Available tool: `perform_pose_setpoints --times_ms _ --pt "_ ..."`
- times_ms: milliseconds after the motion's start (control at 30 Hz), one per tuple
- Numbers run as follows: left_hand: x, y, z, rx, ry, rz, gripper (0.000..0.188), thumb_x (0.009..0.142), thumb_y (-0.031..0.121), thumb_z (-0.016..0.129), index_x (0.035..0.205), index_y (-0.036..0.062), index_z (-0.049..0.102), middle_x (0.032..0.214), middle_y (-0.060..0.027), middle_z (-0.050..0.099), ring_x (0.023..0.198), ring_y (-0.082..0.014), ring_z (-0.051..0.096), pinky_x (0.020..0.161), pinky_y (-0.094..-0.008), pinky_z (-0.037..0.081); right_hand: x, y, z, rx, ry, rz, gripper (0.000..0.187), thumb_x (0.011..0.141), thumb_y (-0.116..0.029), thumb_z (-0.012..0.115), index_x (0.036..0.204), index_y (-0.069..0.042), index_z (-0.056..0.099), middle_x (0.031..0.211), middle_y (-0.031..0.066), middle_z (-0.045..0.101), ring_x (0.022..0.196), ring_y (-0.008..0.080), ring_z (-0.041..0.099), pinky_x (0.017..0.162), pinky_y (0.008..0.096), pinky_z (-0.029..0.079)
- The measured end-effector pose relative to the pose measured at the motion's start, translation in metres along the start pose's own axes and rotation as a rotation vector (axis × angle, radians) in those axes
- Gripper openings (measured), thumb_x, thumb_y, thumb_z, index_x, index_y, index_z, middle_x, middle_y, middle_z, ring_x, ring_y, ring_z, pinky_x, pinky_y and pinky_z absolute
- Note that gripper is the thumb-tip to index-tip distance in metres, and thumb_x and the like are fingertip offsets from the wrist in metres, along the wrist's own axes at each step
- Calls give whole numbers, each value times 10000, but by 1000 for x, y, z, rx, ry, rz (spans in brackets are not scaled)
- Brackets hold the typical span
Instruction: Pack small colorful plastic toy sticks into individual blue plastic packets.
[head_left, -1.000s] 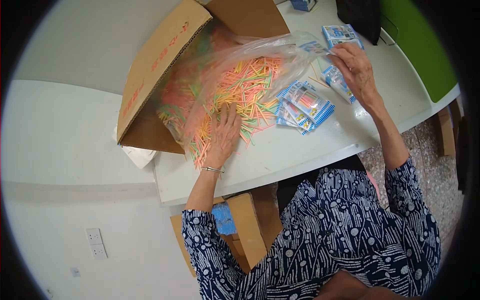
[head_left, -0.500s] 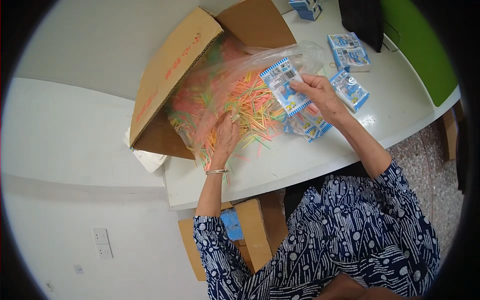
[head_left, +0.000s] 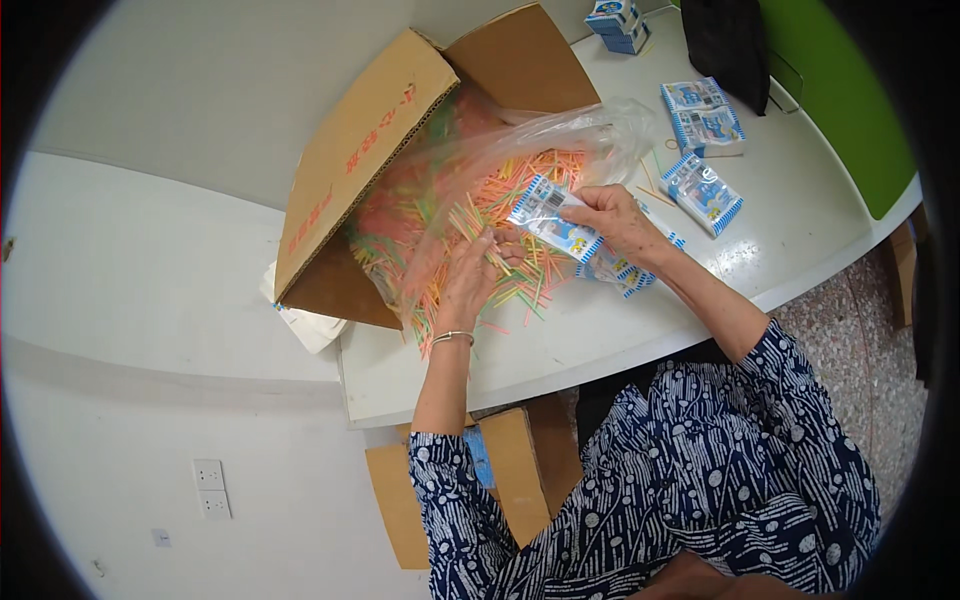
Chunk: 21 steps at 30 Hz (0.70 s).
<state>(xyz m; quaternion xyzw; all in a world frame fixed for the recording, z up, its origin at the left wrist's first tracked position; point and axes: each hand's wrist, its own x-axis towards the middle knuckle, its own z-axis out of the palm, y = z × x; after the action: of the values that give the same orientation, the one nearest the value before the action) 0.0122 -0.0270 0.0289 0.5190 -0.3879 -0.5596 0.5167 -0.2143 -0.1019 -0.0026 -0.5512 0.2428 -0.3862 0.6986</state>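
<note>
Here, left hand (head_left: 468, 285) grasps sticks (head_left: 468, 222), right hand (head_left: 622, 230) a packet (head_left: 548, 218), beyond the table's clear front edge (head_left: 540, 384).

You worked in what looked like a small packing room | before you, a white table (head_left: 800, 200) bore an open carton (head_left: 365, 160), loose coloured sticks (head_left: 550, 168) and blue-and-white packets (head_left: 706, 194) | below it sat another box (head_left: 515, 460) | around you: speckled floor (head_left: 865, 370), wall sockets (head_left: 211, 489)

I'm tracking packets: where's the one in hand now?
In the head view, just right of centre, the blue-white packet is in the right hand, beside the left hand.
</note>
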Motion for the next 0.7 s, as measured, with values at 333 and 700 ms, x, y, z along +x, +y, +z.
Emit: perform_pose_setpoints --times_ms 333,700 --pt "11 -19 1 -434 -99 -85 167 920 95 525 992 -55 516 1009 -182 574 913 -257 599 822 -394 532 -6 -2 -4 -174 -26 15 297 883 -270 597 702 -35 618 576 -46 489 524 28 395 450 229 291" --pt "2 -9 14 468 120 154 303 972 221 421 1039 -59 516 935 -127 602 855 -171 616 773 -280 517 -8 -5 -7 -139 -72 95 266 883 -276 605 822 -31 688 622 -30 586 513 15 459 449 199 326"
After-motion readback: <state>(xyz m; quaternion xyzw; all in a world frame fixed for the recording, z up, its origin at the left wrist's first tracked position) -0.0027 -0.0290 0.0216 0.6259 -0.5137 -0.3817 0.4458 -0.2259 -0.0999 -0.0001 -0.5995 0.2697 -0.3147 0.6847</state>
